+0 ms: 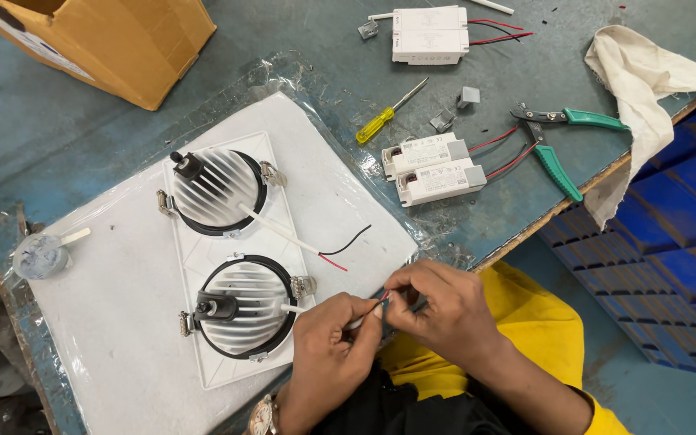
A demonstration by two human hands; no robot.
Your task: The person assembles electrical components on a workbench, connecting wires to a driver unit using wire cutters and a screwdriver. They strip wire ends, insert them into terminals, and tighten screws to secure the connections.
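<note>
At the far left a small tub of grey paste [39, 256] sits on the bench with a flat stick standing in it, well apart from my hands. Behind it a cardboard box [110, 40] stands open at the back corner. A white foam sheet [114, 322] covers the bench in front of me, which I judge keeps the fitting's face from scratching. On it lies the white twin downlight frame [231, 258], face down, so the two ribbed heat sinks and their leads point up where I can reach them. The upper lamp [217, 192] has its white sleeved lead trailing free, red and black ends [340, 250] bare on the foam. The lower lamp [245, 308] sends its lead straight toward me.

My left hand [328, 358] pinches that lead, thumb and forefinger clamped on the white sleeve to hold it steady. My right hand [445, 310] meets it, fingertips closed on the red and black wire ends [383, 300] just past the sleeve, at the bench's near edge.

Further right, a yellow-handled screwdriver [384, 117], two white driver boxes [437, 167] with red leads, a third driver [430, 34] at the back, green-handled pliers [557, 141] and a cream rag [646, 80] lie within reach, and blue crates [670, 242] stand beside the bench.
</note>
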